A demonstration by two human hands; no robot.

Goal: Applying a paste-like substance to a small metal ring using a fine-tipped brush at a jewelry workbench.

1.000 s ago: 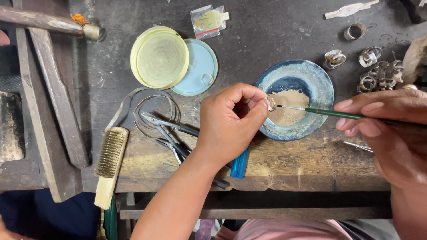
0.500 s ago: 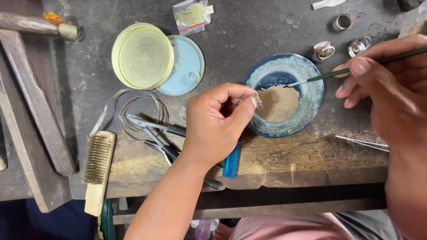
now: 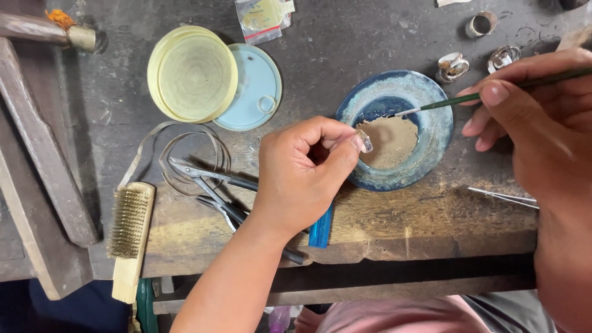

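My left hand [image 3: 302, 176] pinches a small silver ring [image 3: 365, 140] at the left rim of a blue ceramic bowl [image 3: 439, 126]. The bowl holds a beige paste [image 3: 391, 140]. My right hand [image 3: 536, 126] grips a thin green-handled brush [image 3: 493, 92], whose tip rests over the bowl's far inner edge, just above the paste. The brush tip and the ring are a short way apart.
Several silver rings [image 3: 453, 65] lie beyond the bowl. A yellow lid [image 3: 192, 73] overlaps a light blue lid [image 3: 258, 89]. Pliers [image 3: 213, 185] lie on wire coils, a wire brush [image 3: 128, 231] at front left, tweezers [image 3: 502, 197] at right, a plastic bag [image 3: 262, 17] at the back.
My right hand has swung the brush up and back, from lying across the paste to touching the bowl's far edge. The view shifted left and down. My left hand keeps the ring at the bowl.
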